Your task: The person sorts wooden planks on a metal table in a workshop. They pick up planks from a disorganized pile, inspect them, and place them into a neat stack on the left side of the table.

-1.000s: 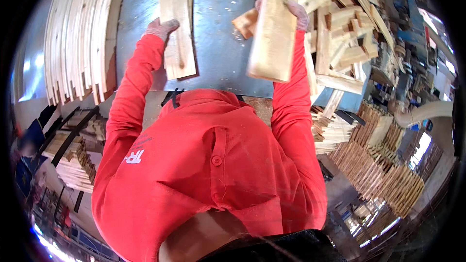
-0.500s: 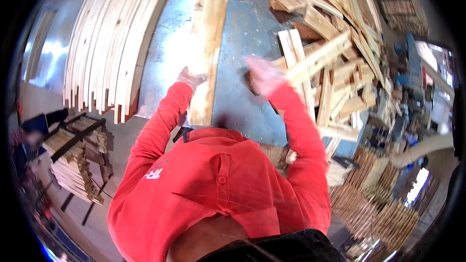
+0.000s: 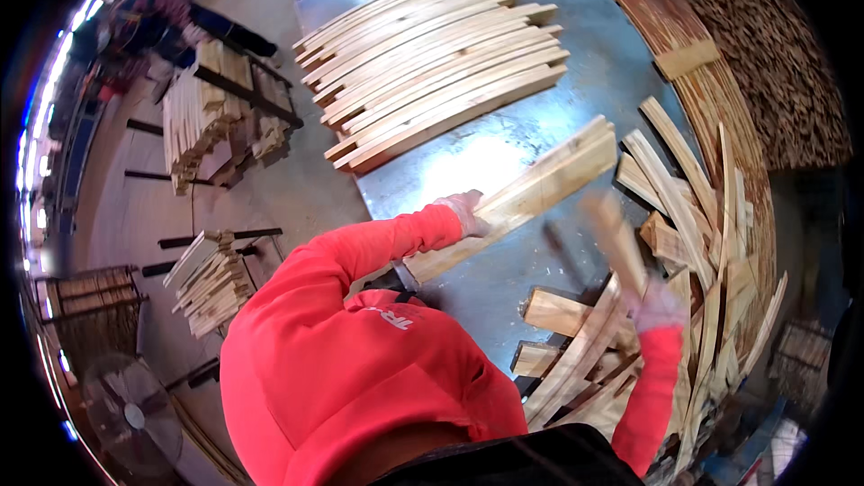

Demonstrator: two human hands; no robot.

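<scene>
My left hand (image 3: 470, 214), in a pale glove, grips the near side of a long wooden board (image 3: 549, 184) lying aslant on the metal table. A second board edge shows along its far side. My right hand (image 3: 655, 303), gloved too, is closed round the lower end of a short wooden piece (image 3: 616, 232), raised above the table and smeared by motion. Below and around that hand lies a loose pile of wooden offcuts (image 3: 576, 360).
A row of long boards (image 3: 441, 63) lies side by side on the metal table (image 3: 612, 36). Stacked boards (image 3: 202, 117) stand on dark racks to the left, near another person (image 3: 162, 18). A large fan (image 3: 135, 416) stands at lower left. Bundled wood (image 3: 765, 63) is at far right.
The view has turned, so the table and boards appear rotated. My right hand, blurred beside the pile before, now holds a short wooden piece up. My left hand stays on the long board.
</scene>
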